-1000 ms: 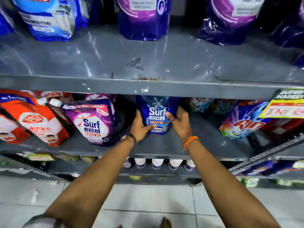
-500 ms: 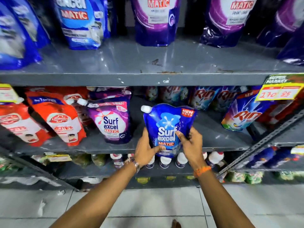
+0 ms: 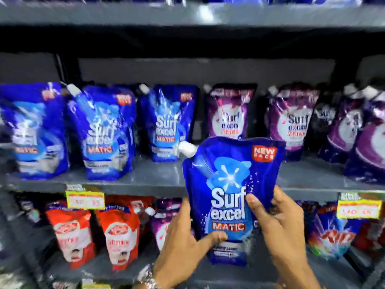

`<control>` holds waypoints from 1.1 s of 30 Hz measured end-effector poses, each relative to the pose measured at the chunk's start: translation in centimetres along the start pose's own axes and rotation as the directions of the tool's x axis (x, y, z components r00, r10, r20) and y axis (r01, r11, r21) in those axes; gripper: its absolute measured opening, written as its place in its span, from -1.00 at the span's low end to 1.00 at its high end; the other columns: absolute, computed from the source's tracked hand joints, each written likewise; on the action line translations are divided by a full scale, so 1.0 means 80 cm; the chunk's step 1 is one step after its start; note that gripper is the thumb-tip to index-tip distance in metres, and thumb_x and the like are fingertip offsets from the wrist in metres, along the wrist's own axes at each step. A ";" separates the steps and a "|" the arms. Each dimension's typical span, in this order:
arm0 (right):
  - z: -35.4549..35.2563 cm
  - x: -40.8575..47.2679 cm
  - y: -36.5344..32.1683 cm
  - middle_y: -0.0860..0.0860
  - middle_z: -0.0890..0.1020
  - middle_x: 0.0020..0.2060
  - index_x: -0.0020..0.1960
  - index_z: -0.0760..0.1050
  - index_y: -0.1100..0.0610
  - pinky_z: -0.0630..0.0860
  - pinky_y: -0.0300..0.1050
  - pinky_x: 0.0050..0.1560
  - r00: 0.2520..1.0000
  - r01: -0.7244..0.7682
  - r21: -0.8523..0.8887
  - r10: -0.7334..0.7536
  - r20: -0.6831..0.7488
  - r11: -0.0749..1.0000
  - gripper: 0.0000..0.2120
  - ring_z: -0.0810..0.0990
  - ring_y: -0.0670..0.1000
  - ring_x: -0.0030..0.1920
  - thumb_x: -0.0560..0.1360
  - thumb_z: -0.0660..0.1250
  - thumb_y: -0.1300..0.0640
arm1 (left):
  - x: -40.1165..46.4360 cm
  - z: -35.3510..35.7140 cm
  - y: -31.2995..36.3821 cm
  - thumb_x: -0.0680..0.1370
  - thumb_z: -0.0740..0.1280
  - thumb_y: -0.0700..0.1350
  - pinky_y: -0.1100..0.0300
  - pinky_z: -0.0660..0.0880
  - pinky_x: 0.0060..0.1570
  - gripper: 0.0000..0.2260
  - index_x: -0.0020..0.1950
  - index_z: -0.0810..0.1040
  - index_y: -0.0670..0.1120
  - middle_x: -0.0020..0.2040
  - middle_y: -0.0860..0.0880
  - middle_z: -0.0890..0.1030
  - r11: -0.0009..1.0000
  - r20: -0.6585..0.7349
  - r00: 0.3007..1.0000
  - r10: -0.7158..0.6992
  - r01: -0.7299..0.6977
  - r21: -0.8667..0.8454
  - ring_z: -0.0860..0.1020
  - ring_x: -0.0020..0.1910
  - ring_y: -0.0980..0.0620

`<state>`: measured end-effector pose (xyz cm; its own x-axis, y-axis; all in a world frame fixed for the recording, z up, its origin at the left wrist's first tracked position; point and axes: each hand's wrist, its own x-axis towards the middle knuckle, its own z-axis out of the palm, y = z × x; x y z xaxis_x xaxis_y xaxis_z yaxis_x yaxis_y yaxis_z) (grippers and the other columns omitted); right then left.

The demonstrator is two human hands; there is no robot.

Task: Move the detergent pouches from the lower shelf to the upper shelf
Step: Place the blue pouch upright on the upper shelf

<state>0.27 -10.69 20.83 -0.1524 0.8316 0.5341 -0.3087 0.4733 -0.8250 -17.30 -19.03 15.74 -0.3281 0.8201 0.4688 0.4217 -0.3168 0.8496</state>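
A blue Surf Excel Matic pouch (image 3: 229, 184) with a white spout is held upright in the air, its top level with the upper shelf (image 3: 158, 178). My left hand (image 3: 183, 245) grips its lower left side, thumb across the front. My right hand (image 3: 279, 224) grips its right side. The pouch's bottom hangs in front of the lower shelf (image 3: 116, 268). On the upper shelf stand blue pouches (image 3: 166, 126) at left and purple pouches (image 3: 229, 115) at right. A bare stretch of shelf lies between those, behind the held pouch.
Red pouches (image 3: 120, 234) and a purple pouch (image 3: 164, 224) stand on the lower shelf at left, Rin pouches (image 3: 331, 236) at right. Yellow price tags (image 3: 85, 200) hang on the upper shelf's front edge. Another shelf (image 3: 187, 15) runs above.
Both hands have lifted the blue pouch from the lower shelf up to the level of the upper shelf. The view has tilted upward and moved closer to the shelves.
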 end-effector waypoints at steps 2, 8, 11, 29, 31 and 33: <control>0.029 0.034 -0.024 -0.01 0.80 -0.07 0.02 0.67 0.00 0.72 -0.08 -0.21 0.998 0.049 0.046 -0.050 0.028 0.998 -0.82 0.79 0.03 -0.11 0.42 0.47 0.05 | 0.032 -0.030 0.031 0.25 0.62 0.24 0.04 0.64 0.11 -0.24 0.37 0.35 0.31 0.21 0.24 0.66 0.999 -0.027 0.999 0.043 -0.044 -0.029 0.68 0.16 0.17; 0.118 0.127 -0.035 -0.05 0.80 -0.14 -0.08 0.69 0.05 0.70 -0.11 -0.21 0.988 0.102 0.108 -0.113 0.106 0.989 -0.87 0.78 -0.04 -0.17 0.47 0.49 0.26 | 0.121 -0.114 0.066 0.26 0.65 0.12 -0.13 0.59 0.22 -0.33 0.30 0.46 0.16 0.23 0.05 0.69 0.995 -0.098 0.993 0.064 -0.071 -0.069 0.67 0.21 0.01; 0.152 0.154 -0.015 -0.09 0.80 -0.17 -0.09 0.67 0.04 0.71 -0.08 -0.18 0.987 0.082 0.061 -0.090 0.130 0.995 -0.88 0.78 -0.06 -0.16 0.45 0.51 0.24 | 0.151 -0.140 0.058 0.30 0.63 -0.03 -0.12 0.58 0.25 -0.36 0.31 0.44 0.11 0.25 0.05 0.67 0.997 -0.096 0.995 0.042 -0.048 -0.067 0.65 0.23 0.04; 0.192 0.177 0.032 0.03 0.76 0.04 0.09 0.57 0.01 0.73 -0.10 -0.16 0.984 -0.027 -0.059 0.037 0.172 0.998 -0.69 0.77 -0.08 -0.06 0.41 0.55 0.02 | 0.182 -0.168 0.018 0.44 0.51 -0.33 0.34 0.63 -0.13 -0.45 0.25 0.34 0.07 0.22 0.02 0.60 0.987 -0.053 0.990 -0.128 0.122 -0.101 0.67 -0.02 0.32; 0.180 0.169 0.027 0.05 0.71 0.16 0.22 0.52 0.04 0.70 -0.10 -0.03 0.987 -0.038 -0.049 0.045 0.156 0.998 -0.57 0.74 -0.04 0.06 0.41 0.55 0.02 | 0.170 -0.169 0.023 0.41 0.55 -0.30 0.26 0.60 0.06 -0.34 0.34 0.29 0.06 0.26 -0.02 0.55 0.991 -0.093 0.989 -0.116 0.110 -0.075 0.62 0.10 0.22; 0.159 0.152 0.024 0.00 0.67 0.21 0.29 0.49 0.04 0.64 -0.06 0.11 0.997 -0.003 -0.086 0.010 0.082 0.996 -0.49 0.68 -0.01 0.15 0.41 0.55 -0.01 | 0.148 -0.170 0.023 0.35 0.60 -0.25 0.21 0.49 0.26 -0.24 0.43 0.30 0.02 0.29 0.00 0.52 0.998 -0.197 0.979 -0.059 0.052 -0.039 0.55 0.24 0.11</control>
<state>-14.11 -3.34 28.05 -0.2316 0.8098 0.5390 -0.2264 0.4940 -0.8395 -31.91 -16.37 26.12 -0.5126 0.7271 0.4567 0.3711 -0.2921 0.8815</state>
